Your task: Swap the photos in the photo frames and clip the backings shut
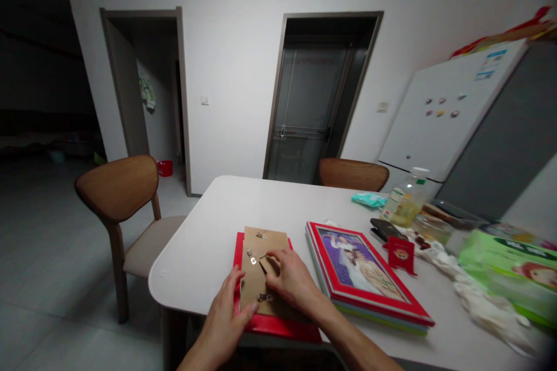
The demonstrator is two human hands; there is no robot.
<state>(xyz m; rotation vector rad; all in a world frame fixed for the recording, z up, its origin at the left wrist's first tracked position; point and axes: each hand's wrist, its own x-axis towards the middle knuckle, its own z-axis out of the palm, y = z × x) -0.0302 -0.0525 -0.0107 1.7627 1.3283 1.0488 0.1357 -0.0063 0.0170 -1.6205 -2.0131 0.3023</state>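
A brown backing board (256,237) with several small metal clips lies on a red picture frame (278,327) at the table's near edge. My left hand (228,304) rests along the left side of the board, its fingers apart and its thumb on the lower part. With my right hand (293,278) I pinch a small brown flap (268,266) raised from the middle of the board. To the right lies a stack of picture frames, its top red frame (365,278) holding a photo of a person in a white dress.
Right of the stack are a small red card (401,255), a dark wallet-like object (385,229), a bottle (405,200), crumpled white tissue (474,295) and a green tissue pack (513,269). Wooden chairs stand left (117,191) and behind the white table (204,232).
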